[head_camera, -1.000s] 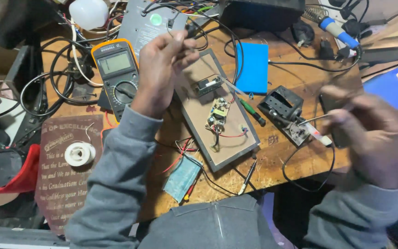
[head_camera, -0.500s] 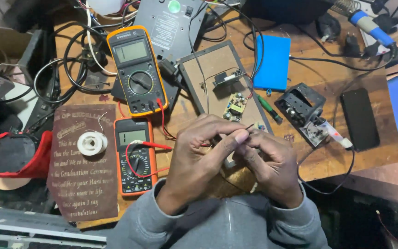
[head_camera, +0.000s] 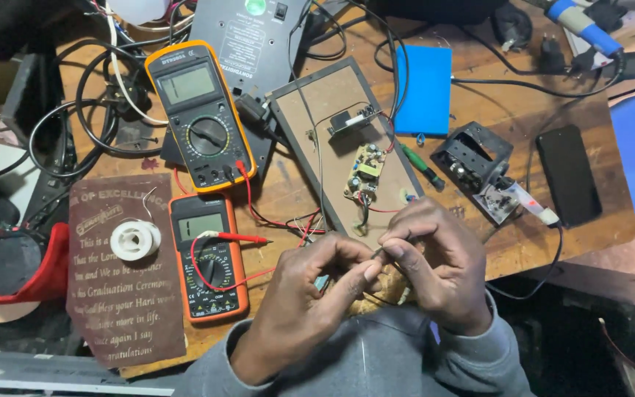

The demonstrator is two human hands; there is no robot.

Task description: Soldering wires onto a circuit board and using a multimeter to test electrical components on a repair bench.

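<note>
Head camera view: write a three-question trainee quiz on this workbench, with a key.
1. True or false: the left hand and right hand meet fingertip to fingertip on a thin wire.
2. How many multimeters lie on the bench?
3. The solder spool rests on: A) the blue pad, B) the brown plaque, C) the black phone.

Key: 1 true; 2 two, a large yellow multimeter and a small orange multimeter; 3 B.
</note>
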